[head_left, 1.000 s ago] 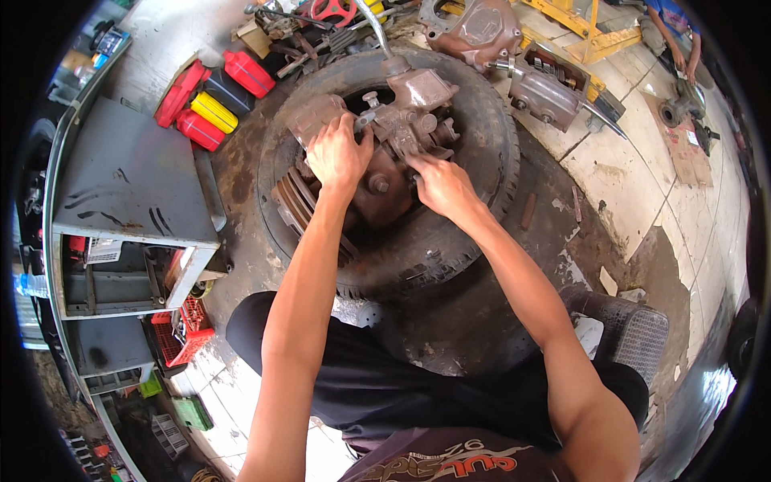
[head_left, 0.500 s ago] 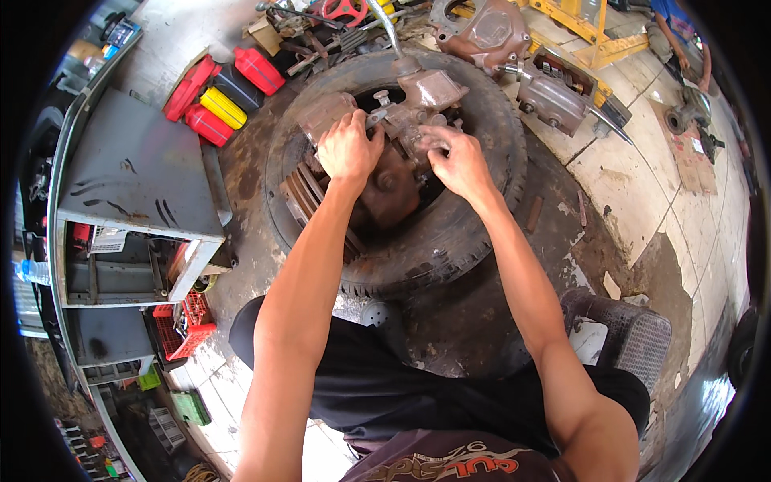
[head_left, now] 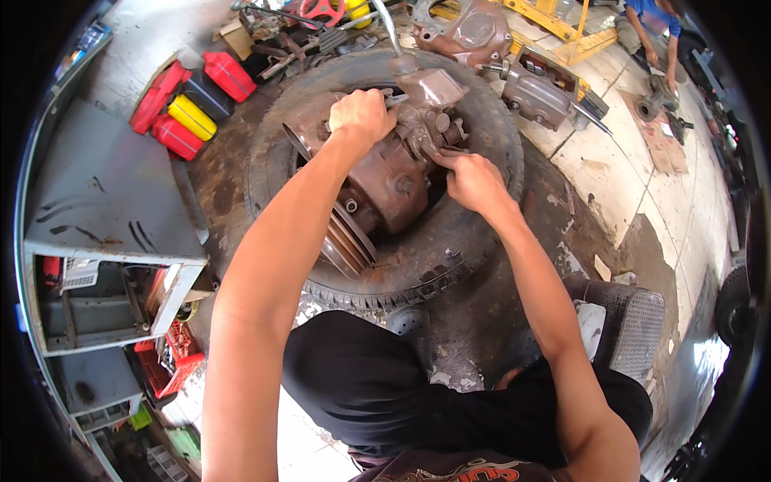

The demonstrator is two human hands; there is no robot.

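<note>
A brown metal machine housing [head_left: 393, 181] with a grooved pulley [head_left: 350, 238] rests tilted in the hollow of a big worn tire [head_left: 458, 241]. My left hand [head_left: 360, 116] is closed over the housing's upper left side, and a short grey metal end [head_left: 396, 100] sticks out past its fingers. What else that hand grips is hidden. At the right side of the housing, my right hand [head_left: 475, 183] has its fingers drawn together against the fittings; what lies between them cannot be made out. A squarish metal block [head_left: 434, 88] with a bent lever [head_left: 389, 30] stands beyond my hands.
Red, yellow and black containers [head_left: 193, 116] stand left of the tire, beside a grey metal cabinet [head_left: 112, 193]. Beyond the tire lie a large casting [head_left: 466, 34] and a gearbox-like unit with a shaft [head_left: 540, 95]. Another person [head_left: 654, 36] handles a part at far right.
The housing and its pulley have turned to the right within the tire. My left hand has shifted up, my right hand down, with fingers more closed. My left knee has moved right.
</note>
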